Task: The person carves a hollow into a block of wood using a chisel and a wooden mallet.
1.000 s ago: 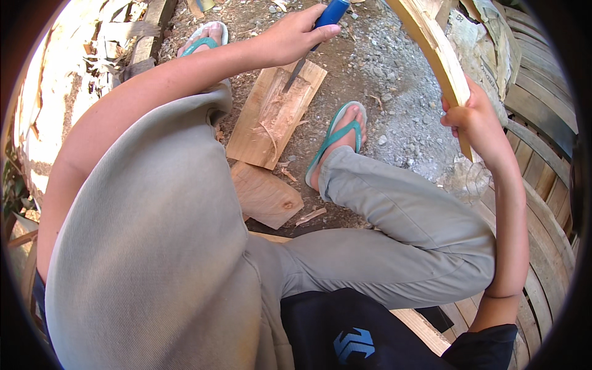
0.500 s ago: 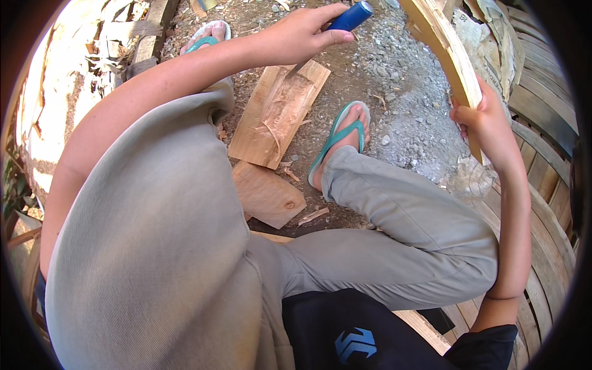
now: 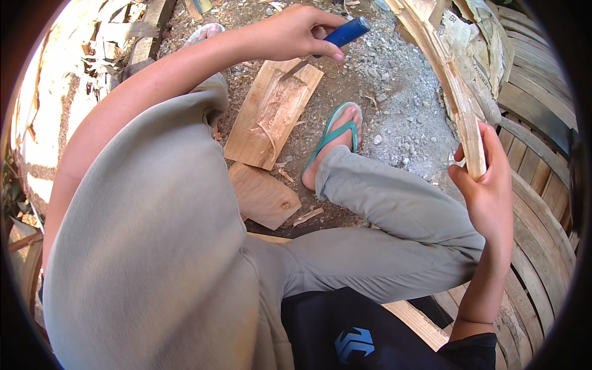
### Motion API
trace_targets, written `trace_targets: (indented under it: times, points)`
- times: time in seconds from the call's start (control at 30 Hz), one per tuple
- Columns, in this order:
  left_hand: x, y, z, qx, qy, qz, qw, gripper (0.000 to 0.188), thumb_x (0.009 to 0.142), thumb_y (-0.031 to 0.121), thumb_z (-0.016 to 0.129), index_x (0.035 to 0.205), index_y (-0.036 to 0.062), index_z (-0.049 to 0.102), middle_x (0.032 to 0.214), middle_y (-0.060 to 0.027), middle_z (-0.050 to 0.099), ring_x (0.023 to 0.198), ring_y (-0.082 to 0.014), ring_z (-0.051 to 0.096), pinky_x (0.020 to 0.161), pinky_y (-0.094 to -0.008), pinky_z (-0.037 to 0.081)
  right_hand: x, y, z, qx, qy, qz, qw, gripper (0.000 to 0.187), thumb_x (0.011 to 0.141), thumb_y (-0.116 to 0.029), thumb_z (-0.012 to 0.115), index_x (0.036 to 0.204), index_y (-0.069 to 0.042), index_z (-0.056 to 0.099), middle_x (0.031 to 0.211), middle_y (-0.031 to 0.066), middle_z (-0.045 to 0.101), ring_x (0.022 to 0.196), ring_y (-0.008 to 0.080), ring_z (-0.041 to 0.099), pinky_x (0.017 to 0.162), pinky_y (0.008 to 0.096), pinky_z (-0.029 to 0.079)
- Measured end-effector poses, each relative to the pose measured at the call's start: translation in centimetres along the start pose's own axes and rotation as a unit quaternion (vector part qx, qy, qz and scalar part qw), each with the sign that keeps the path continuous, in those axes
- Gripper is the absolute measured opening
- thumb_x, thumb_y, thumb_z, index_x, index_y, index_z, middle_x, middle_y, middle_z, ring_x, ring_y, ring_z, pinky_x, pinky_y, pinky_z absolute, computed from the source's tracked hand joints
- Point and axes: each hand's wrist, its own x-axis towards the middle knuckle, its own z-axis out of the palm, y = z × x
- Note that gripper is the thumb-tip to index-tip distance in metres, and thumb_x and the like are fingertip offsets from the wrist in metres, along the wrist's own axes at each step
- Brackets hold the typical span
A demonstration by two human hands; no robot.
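My left hand (image 3: 301, 32) is closed around a chisel (image 3: 349, 33) with a blue handle, held at a slant. Its dark blade runs down to the upper end of a pale wooden board (image 3: 245, 139), where a rough recess with curled shavings has been cut. At the right, my right hand (image 3: 491, 196) grips the lower end of a long, split length of wood (image 3: 457, 98), which rises away from me past the upper edge of the view. The wood is clear of the board.
A second piece of wood (image 3: 262, 192) with a knot lies just nearer than the board. My sandalled foot (image 3: 338, 137) rests right of the board. Grey gravel (image 3: 394, 117) covers the ground beyond. Slatted wood (image 3: 542, 105) curves along the right, with crumpled sacking (image 3: 475, 58) beside it.
My right hand has come lower and a little left, turning the length of wood more upright. The chisel has shifted slightly left, its handle tilting.
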Motion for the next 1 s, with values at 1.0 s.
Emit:
trace_targets:
  times: [1.0]
  points:
    - [0.2, -1.9, 0.9, -0.014, 0.098, 0.011, 0.995, 0.051, 0.092, 0.034, 0.074, 0.132, 0.0047, 0.061, 0.093, -0.0131, 0.073, 0.079, -0.02, 0.069, 0.072, -0.034, 0.054, 4.1, 1.7, 2.4, 0.172, 0.068, 0.008, 0.983, 0.055, 0.073, 0.001, 0.062, 0.127, -0.002, 0.053, 0.09, 0.0018, 0.054, 0.068, 0.0086, 0.052, 0.055, 0.0238, 0.043]
